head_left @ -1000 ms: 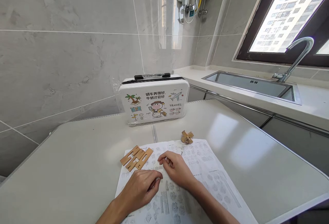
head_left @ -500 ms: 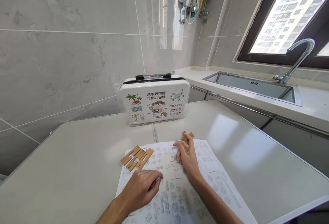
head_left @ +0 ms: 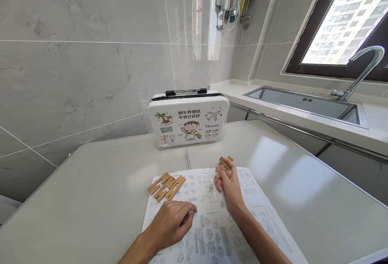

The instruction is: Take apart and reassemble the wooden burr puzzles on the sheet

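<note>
A sheet of paper [head_left: 212,223] printed with small line drawings lies on the table under both my hands. My left hand [head_left: 174,221] rests on its left part with the fingers curled in; the palm side is hidden. Just beyond it, flat notched wooden puzzle pieces [head_left: 166,186] with black numbers lie side by side at the sheet's left edge. My right hand [head_left: 229,185] is at the sheet's far edge, fingers bent but apart. Its index fingertip touches a second small group of wooden pieces [head_left: 228,165], partly covered by the fingers.
A white suitcase [head_left: 189,122] in clear plastic, with cartoon prints, stands at the back of the white table [head_left: 100,195]. Behind it is a grey tiled wall [head_left: 91,74]. On the right, a counter holds a sink [head_left: 303,100] with a tap [head_left: 366,68] below a window.
The view has swung slightly left, so everything sits further right. My right index finger has bent a little, and more of the far wooden pieces shows. My left hand stays put on the paper.
</note>
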Action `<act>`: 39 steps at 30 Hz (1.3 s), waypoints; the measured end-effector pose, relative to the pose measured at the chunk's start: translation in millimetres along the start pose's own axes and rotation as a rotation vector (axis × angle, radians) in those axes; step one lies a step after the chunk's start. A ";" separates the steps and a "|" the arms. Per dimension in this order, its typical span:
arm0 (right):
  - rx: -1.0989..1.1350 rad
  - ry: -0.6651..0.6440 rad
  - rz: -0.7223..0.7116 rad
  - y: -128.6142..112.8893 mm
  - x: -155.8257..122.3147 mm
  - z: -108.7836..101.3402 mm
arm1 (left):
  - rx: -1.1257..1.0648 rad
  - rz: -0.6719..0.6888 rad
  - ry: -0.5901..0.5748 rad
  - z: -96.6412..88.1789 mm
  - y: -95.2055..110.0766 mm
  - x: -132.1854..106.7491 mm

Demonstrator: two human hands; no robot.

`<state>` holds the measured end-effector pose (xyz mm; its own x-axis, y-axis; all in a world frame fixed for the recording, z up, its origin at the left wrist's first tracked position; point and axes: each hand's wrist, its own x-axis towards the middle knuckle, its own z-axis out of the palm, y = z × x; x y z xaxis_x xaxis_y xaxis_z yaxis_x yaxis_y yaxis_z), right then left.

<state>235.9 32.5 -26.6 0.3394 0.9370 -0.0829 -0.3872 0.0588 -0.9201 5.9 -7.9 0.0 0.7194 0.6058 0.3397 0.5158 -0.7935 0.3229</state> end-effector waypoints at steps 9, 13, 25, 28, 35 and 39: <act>0.120 0.046 0.063 -2.5 1.3 -3.7 | -0.027 0.007 0.016 1.3 -1.1 -1.2; 0.100 0.015 0.029 -2.8 2.0 -2.9 | -0.018 0.010 0.016 2.2 -1.3 -1.7; 0.059 -0.153 0.020 -13.6 -11.2 4.3 | -0.039 -0.012 0.032 0.4 1.9 -0.9; 0.101 -0.272 0.067 -14.0 -14.1 6.4 | -0.103 -0.108 0.033 -1.4 4.3 -0.1; 0.180 -0.573 0.236 -16.0 -22.4 7.4 | -0.470 -0.447 0.143 0.1 4.6 1.9; 0.212 -0.773 0.332 -16.4 -27.1 4.5 | -0.703 -0.501 0.238 4.8 -0.2 0.7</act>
<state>229.1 7.6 -7.5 -0.4680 0.8835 0.0194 -0.5405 -0.2688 -0.7973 8.5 -7.6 -4.1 0.3308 0.9297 0.1622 0.2833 -0.2618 0.9226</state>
